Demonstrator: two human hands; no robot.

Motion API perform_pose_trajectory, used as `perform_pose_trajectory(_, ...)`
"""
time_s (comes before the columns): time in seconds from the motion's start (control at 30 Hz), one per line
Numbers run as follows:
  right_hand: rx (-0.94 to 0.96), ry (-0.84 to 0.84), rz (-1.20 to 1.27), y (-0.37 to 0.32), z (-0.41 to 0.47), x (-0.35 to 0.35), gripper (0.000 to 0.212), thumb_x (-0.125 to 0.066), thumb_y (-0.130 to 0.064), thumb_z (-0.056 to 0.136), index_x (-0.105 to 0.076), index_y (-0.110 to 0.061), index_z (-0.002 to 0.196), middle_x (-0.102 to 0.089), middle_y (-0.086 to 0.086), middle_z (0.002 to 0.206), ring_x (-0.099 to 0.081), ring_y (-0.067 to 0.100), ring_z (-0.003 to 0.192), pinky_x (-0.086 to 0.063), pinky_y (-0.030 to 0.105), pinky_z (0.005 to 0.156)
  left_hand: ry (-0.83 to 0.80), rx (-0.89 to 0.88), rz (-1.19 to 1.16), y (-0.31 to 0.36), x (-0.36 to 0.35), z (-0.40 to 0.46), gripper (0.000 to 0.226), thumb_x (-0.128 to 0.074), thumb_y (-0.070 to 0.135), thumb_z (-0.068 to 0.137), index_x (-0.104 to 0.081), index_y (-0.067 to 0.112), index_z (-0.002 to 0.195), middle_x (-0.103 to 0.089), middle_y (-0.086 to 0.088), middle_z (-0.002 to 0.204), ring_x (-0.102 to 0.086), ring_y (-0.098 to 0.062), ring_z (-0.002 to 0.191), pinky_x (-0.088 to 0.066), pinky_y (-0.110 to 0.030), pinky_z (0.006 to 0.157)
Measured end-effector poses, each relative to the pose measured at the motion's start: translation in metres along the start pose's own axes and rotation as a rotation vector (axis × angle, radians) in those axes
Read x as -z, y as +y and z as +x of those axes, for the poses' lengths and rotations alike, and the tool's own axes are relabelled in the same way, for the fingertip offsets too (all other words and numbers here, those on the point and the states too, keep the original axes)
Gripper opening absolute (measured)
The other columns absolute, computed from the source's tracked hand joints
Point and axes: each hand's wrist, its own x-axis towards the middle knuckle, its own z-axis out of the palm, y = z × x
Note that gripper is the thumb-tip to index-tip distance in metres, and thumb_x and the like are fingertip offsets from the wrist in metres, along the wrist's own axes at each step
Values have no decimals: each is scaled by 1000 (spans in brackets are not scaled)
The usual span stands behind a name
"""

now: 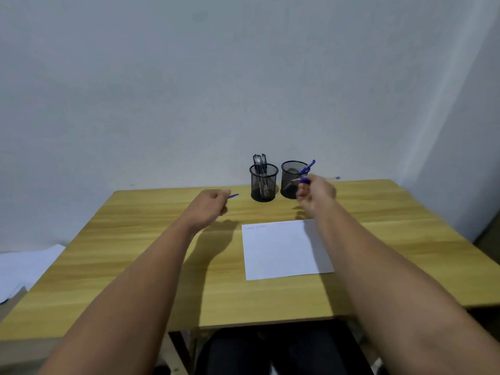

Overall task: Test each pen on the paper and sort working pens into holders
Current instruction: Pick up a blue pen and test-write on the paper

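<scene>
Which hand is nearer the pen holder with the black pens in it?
Left, narrowly. The left hand is left of the holder with black pens; the right hand is beyond it, before the other holder.

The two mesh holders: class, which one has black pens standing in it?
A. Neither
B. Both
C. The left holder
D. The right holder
C: dark pens stand upright in the left holder, while the right holder shows only a blue pen leaning at its rim.

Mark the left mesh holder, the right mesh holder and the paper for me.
left mesh holder point(263, 185), head view, front mesh wall.
right mesh holder point(289, 180), head view, left mesh wall.
paper point(284, 250), head view, sheet's bare middle.
</scene>
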Motion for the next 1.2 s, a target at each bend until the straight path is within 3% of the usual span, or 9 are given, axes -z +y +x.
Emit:
perform_pose_trajectory(0.13,232,91,-401,-24,15,41,25,-67,-23,100,-63,-14,77,-58,2,68,-43,14,48,-32,19,42,243,5,575,-59,20,-1,35,-51,50,99,-70,23,86,-72,0,87,-65,-29,86,-50,-35,71)
perform_pose_trajectory(0.27,340,28,-584,-16,12,67,16,-68,-16,98,-66,-9,83,-71,9,75,-54,11,43,-40,18,39,254,-9,906,-86,-8,-4,30,-56,49,94,-74,29,105,-66,-4,109,-57,-33,108,-49,-44,85)
perform_pose_trajectory(0.4,397,-2,-602,-5,13,94,15,-69,-9,99,-63,-6,86,-64,11,67,-56,13,41,-43,22,42,319,-229,796,-76,-41,-1,37,-58,45,92,-70,24,119,-66,-3,122,-56,-33,112,-45,-47,87)
perform_pose_trajectory(0.53,339,-79,-497,5,20,103,18,-56,-4,103,-67,-2,89,-62,16,67,-50,18,45,-37,23,42,76,-458,588,-54,-71,-1,53,-46,59,92,-69,25,126,-64,4,134,-57,-22,123,-50,-44,95)
perform_pose_trajectory(0.7,317,-194,-577,18,35,112,32,-69,-11,101,-58,8,76,-54,20,67,-50,24,55,-37,25,45,14,-449,682,-68,-90,-4,60,-42,65,89,-65,30,132,-60,11,140,-52,-20,130,-41,-46,101)
perform_pose_trajectory(0.87,384,-256,-595,15,38,114,48,-73,-15,100,-45,16,75,-41,20,63,-40,22,44,-42,19,41,69,-433,655,-77,-93,-4,57,-44,67,87,-65,35,130,-59,16,139,-49,-14,131,-34,-45,100)
perform_pose_trajectory(0.93,391,-234,-608,16,42,119,48,-73,-18,101,-46,12,75,-48,20,61,-46,19,43,-36,22,39,82,-423,639,-77,-94,-4,57,-45,67,87,-65,36,130,-58,16,139,-49,-13,131,-31,-44,101)
perform_pose_trajectory(1.03,386,-176,-621,19,44,124,40,-70,-12,100,-48,9,74,-57,20,63,-54,21,49,-42,24,45,107,-397,626,-78,-94,-4,57,-47,69,85,-66,36,128,-59,16,139,-48,-14,132,-30,-44,103)
perform_pose_trajectory(1.2,428,-178,-680,19,41,125,42,-68,-8,99,-43,16,76,-52,21,63,-57,19,48,-43,29,48,124,-393,631,-78,-95,-7,56,-49,69,84,-66,37,126,-60,14,138,-49,-16,130,-32,-44,102)
